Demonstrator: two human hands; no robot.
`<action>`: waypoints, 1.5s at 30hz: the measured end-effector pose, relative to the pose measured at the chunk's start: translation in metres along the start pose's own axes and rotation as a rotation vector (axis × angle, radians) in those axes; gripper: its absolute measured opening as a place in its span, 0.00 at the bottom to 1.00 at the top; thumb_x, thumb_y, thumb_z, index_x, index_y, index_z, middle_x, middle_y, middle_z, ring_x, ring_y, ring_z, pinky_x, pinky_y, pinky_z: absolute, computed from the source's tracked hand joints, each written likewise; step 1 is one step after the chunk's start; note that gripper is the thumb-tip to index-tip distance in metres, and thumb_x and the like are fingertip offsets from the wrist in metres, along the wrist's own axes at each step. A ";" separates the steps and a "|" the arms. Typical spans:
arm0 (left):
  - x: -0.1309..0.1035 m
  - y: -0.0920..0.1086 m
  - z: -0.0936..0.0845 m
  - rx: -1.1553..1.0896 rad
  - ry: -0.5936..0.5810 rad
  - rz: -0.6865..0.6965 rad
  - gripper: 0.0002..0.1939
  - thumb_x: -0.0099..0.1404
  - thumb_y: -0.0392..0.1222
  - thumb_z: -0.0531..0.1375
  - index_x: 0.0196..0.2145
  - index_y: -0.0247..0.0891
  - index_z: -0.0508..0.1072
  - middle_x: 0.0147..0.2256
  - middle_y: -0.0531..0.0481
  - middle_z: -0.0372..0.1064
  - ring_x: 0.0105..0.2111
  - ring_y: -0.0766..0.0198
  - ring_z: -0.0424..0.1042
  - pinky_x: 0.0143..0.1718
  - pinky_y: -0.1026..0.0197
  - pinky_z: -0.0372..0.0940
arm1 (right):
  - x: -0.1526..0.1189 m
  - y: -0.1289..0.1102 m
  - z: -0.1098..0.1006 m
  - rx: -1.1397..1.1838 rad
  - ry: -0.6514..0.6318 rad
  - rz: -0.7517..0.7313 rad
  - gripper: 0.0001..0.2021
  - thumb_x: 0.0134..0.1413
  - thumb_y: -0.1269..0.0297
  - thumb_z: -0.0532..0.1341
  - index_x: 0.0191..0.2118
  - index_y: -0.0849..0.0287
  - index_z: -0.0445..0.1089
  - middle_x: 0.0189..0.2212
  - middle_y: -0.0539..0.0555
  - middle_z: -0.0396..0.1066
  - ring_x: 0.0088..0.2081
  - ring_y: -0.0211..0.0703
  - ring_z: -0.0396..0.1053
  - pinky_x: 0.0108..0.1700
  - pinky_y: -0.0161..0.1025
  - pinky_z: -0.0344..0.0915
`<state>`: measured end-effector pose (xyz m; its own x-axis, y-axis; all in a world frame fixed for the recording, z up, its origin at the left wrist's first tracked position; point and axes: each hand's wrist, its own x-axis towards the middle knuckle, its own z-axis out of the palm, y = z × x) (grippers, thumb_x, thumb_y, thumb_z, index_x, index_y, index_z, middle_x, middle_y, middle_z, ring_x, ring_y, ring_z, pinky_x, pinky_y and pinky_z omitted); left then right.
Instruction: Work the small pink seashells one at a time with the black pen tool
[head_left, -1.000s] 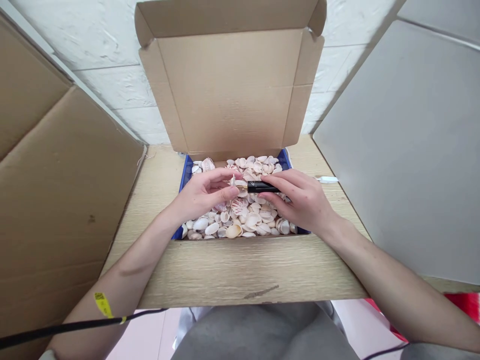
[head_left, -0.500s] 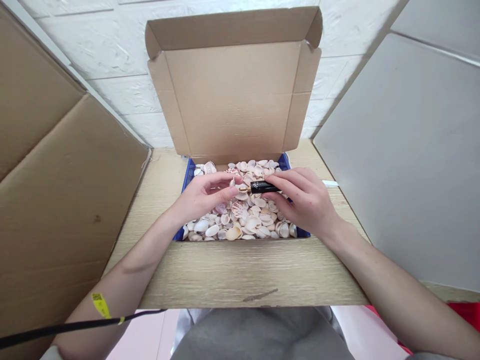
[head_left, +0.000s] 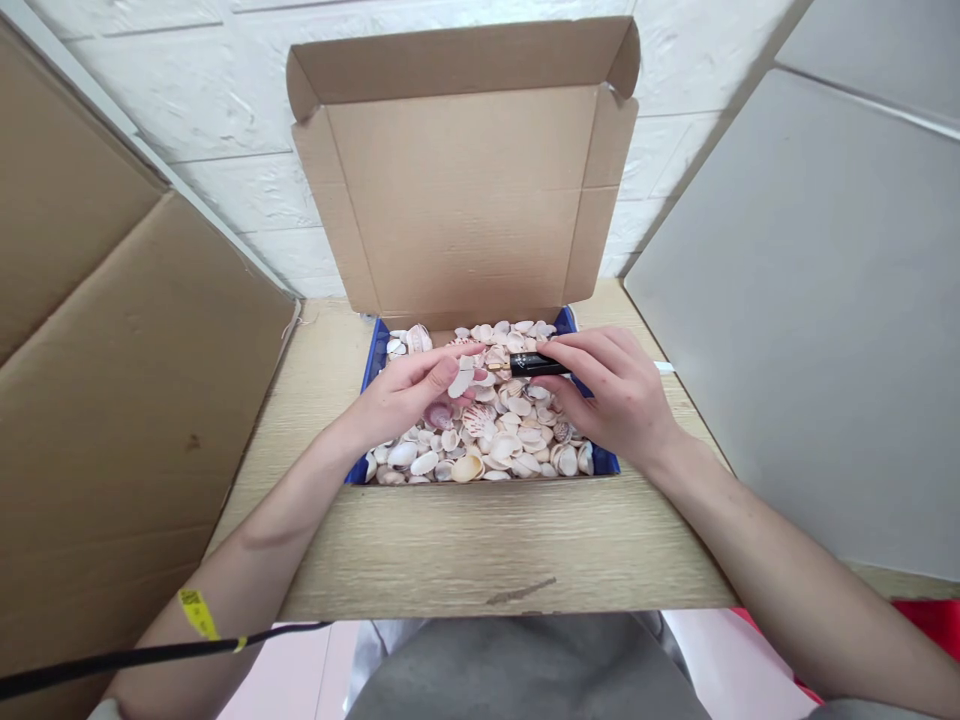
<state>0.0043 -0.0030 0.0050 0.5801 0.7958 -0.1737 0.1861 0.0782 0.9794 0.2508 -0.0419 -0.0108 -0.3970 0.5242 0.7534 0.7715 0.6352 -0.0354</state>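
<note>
In the head view my left hand (head_left: 401, 400) holds a white seashell (head_left: 461, 380) between thumb and fingers, its pale face turned up. My right hand (head_left: 611, 390) grips a small black hand drill (head_left: 538, 364) with a gold-coloured tip. The drill lies nearly level and its tip points left, close to the shell; a small gap seems to lie between them. Both hands are over a blue-sided cardboard box (head_left: 356, 477) full of loose shells (head_left: 506, 445), among them a red-striped scallop (head_left: 478, 420) and a purplish shell (head_left: 439, 415).
The box's brown lid (head_left: 465, 200) stands raised against a white brick wall (head_left: 225, 90). A cardboard panel (head_left: 150, 400) closes the left side, a grey panel (head_left: 810, 320) the right. A black cable (head_left: 112, 660) with a yellow tag crosses my left forearm. The wooden tabletop (head_left: 480, 550) ends near my body.
My left hand has turned so that the white shell's face shows more. The drill has moved slightly right and up, away from the shell.
</note>
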 end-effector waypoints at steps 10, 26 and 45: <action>0.000 -0.002 -0.002 -0.009 -0.022 -0.029 0.33 0.64 0.62 0.54 0.57 0.35 0.69 0.38 0.41 0.74 0.30 0.64 0.73 0.24 0.66 0.67 | -0.002 0.003 0.002 -0.002 -0.014 0.044 0.14 0.57 0.65 0.62 0.49 0.54 0.67 0.38 0.56 0.74 0.38 0.47 0.71 0.37 0.45 0.69; 0.000 -0.004 -0.005 0.082 -0.139 0.063 0.32 0.64 0.58 0.58 0.59 0.35 0.67 0.47 0.38 0.74 0.39 0.58 0.75 0.29 0.63 0.71 | 0.003 0.000 -0.008 -0.149 0.116 -0.116 0.21 0.55 0.70 0.64 0.54 0.51 0.64 0.39 0.53 0.75 0.38 0.45 0.71 0.39 0.44 0.67; -0.001 -0.004 -0.008 0.074 -0.115 0.104 0.34 0.63 0.59 0.58 0.59 0.34 0.67 0.48 0.37 0.72 0.37 0.57 0.74 0.27 0.64 0.70 | -0.006 -0.003 0.003 -0.009 -0.139 0.141 0.14 0.62 0.57 0.57 0.45 0.60 0.71 0.28 0.54 0.74 0.28 0.40 0.69 0.28 0.37 0.63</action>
<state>-0.0039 0.0007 0.0023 0.6852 0.7232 -0.0866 0.1759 -0.0490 0.9832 0.2496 -0.0449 -0.0172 -0.3493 0.6814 0.6431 0.8286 0.5451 -0.1276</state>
